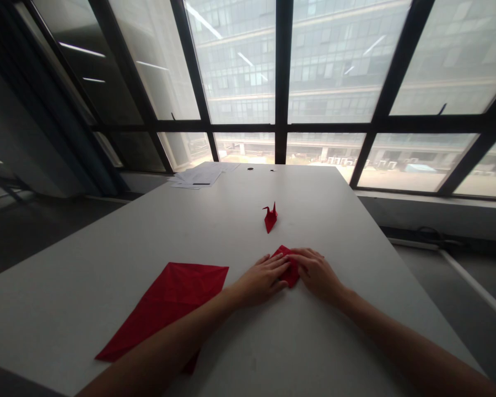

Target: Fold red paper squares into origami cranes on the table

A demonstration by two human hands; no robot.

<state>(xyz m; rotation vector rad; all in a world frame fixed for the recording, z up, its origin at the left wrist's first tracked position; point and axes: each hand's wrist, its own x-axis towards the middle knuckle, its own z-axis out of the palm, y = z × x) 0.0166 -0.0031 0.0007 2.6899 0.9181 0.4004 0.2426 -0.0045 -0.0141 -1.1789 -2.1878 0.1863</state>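
The white table point(314, 204) stretches away from me. Loose papers point(206, 175) overlap at its far left. Mid-table sits a red crane point(270, 219). Nearer, a folded piece point(290, 277) lies under my left hand point(265, 278) and right hand point(316, 273); leftward lies a red sheet point(169, 298), partly hidden by my forearm.

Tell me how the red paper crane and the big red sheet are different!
The paper crane is folded into a bird; the red sheet is spread out. The crane pokes up; the sheet lies nearly flat. The crane is much smaller than the sheet. Both are red.
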